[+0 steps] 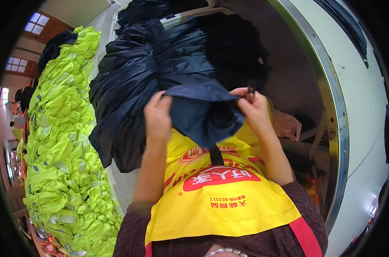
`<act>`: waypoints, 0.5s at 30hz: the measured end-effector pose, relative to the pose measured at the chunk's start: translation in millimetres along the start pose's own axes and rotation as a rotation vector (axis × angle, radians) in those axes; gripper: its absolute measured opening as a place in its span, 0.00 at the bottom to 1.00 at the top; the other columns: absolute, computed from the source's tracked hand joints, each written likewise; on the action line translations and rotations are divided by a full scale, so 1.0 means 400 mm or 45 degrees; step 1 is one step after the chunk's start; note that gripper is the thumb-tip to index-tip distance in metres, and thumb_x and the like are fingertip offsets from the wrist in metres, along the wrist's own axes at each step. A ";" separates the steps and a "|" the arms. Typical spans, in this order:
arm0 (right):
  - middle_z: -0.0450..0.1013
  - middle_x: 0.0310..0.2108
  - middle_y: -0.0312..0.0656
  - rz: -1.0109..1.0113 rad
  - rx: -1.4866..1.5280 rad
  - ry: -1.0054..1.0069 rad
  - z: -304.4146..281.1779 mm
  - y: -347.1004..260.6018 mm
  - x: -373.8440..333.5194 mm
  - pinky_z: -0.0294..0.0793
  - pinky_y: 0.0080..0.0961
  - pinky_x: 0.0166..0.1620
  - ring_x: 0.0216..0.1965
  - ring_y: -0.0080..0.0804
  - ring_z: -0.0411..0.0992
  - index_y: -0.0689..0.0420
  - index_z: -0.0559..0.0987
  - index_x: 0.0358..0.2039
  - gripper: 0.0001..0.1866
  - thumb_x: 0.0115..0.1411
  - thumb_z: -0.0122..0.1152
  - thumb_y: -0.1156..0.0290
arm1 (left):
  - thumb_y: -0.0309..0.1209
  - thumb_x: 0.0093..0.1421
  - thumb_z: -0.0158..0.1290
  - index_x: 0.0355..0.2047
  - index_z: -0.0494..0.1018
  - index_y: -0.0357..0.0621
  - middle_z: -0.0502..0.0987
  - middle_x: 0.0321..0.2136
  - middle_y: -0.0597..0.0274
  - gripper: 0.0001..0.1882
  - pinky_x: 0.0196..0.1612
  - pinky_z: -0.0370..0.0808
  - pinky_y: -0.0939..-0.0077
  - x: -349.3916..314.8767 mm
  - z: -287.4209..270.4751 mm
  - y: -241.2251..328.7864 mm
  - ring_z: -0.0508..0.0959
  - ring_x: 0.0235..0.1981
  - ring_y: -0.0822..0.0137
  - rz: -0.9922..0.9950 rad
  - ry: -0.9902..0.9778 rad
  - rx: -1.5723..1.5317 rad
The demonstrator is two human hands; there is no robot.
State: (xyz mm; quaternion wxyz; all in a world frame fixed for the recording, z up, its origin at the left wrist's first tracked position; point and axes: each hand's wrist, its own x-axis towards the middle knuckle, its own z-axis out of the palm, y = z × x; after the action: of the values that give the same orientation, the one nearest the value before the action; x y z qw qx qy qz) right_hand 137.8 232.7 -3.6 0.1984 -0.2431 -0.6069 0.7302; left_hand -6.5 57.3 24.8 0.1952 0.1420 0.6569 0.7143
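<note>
Two Hands Hold Up Dark Blue Cloth

The dark blue cloth (196, 118) is near the middle of the frame, stretched between two hands. The left hand (158, 115) pinches its left end between thumb and fingers. The right hand (256, 112) pinches the other end the same way. A small black tool (251, 87) pokes up from the right hand, but I cannot tell what kind it is. The cloth sags in the middle, in front of a yellow apron (222, 214) with red straps.

Just behind the cloth, in the upper middle, is a big heap of dark blue clothes (130, 70). A long pile of bright yellow-green clothes (61, 145) runs down the left side. A pale table (361, 115) with a metal edge fills the right side.
</note>
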 end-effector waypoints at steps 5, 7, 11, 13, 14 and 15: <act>0.71 0.21 0.36 -0.257 -0.564 0.157 0.009 -0.019 -0.010 0.66 0.14 0.26 0.21 0.17 0.66 0.62 0.75 0.34 0.07 0.54 0.52 0.79 | 0.25 0.55 0.48 0.30 0.72 0.36 0.73 0.25 0.66 0.05 0.33 0.66 0.87 -0.049 -0.077 0.000 0.70 0.27 0.77 0.277 0.029 0.332; 0.72 0.21 0.39 -0.352 -0.798 0.188 0.013 -0.030 -0.015 0.67 0.16 0.27 0.22 0.20 0.69 0.62 0.75 0.33 0.06 0.54 0.55 0.77 | 0.24 0.55 0.48 0.29 0.72 0.37 0.73 0.24 0.66 0.04 0.33 0.66 0.87 -0.080 -0.078 0.009 0.71 0.27 0.76 0.387 0.114 0.393; 0.74 0.24 0.43 -0.331 -0.722 0.015 -0.003 -0.064 -0.023 0.69 0.18 0.29 0.25 0.27 0.72 0.63 0.75 0.31 0.06 0.52 0.58 0.76 | 0.29 0.49 0.55 0.44 0.68 0.40 0.72 0.35 0.62 0.20 0.43 0.66 0.79 -0.098 -0.114 0.044 0.71 0.36 0.69 0.147 -0.283 0.534; 0.74 0.24 0.44 -0.339 -0.631 -0.193 -0.002 -0.071 -0.019 0.70 0.18 0.29 0.25 0.28 0.73 0.63 0.75 0.31 0.06 0.52 0.58 0.77 | 0.32 0.45 0.59 0.52 0.61 0.40 0.68 0.44 0.56 0.33 0.51 0.61 0.72 -0.097 -0.104 0.096 0.67 0.47 0.62 0.143 -0.595 0.707; 0.74 0.25 0.45 -0.340 -0.583 -0.304 0.002 -0.075 -0.017 0.70 0.18 0.30 0.26 0.29 0.73 0.63 0.75 0.31 0.06 0.52 0.58 0.77 | 0.35 0.42 0.61 0.55 0.57 0.40 0.65 0.50 0.53 0.41 0.56 0.57 0.67 -0.094 -0.094 0.123 0.63 0.54 0.57 0.265 -0.734 0.854; 0.74 0.25 0.43 -0.412 -0.671 -0.405 0.014 -0.092 -0.022 0.69 0.18 0.30 0.26 0.26 0.72 0.63 0.76 0.30 0.06 0.51 0.59 0.77 | 0.34 0.40 0.63 0.56 0.57 0.39 0.62 0.52 0.52 0.43 0.58 0.54 0.68 -0.095 -0.064 0.153 0.60 0.57 0.56 0.408 -0.776 0.930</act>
State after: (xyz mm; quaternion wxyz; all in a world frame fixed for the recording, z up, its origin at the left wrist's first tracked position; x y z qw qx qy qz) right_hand 141.1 229.9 34.3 0.1448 -0.0697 -0.8286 0.5362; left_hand 9.7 13.5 85.2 0.2036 0.5024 0.7470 0.3849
